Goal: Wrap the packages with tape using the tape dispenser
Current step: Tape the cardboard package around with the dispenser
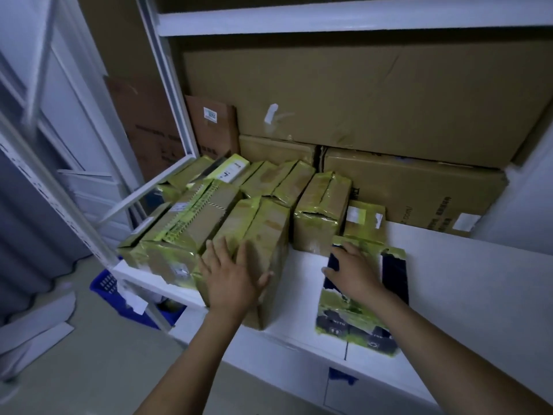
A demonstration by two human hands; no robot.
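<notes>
Reaching in from the bottom edge, both bare forearms are stretching toward a white shelf (pixel 449 283). The left hand (pixel 233 280) is lying flat, fingers spread, against a taped cardboard package (pixel 269 232); its grip is released, pressing rather than holding. The right hand (pixel 356 275) is resting palm-down on a dark package (pixel 353 319) patched with torn yellow-green tape, its grip likewise released, thumb lying along the left edge. No tape dispenser is showing anywhere, so the wrapping is probably waiting on it.

Both packages are jutting past the shelf's front lip, so a careless push is likely to tip either one onto the floor (pixel 104 369). The other packages (pixel 191 217) are crowding the left corner, and a shove there is risking one dropping toward the blue basket (pixel 110 283) below. Ragged tape ends are liable to snag.

Large cartons (pixel 359 94) are leaning at the back inside a white metal frame (pixel 167 94), and a grey curtain (pixel 30 235) is hanging at the left. The room is looking dim.
</notes>
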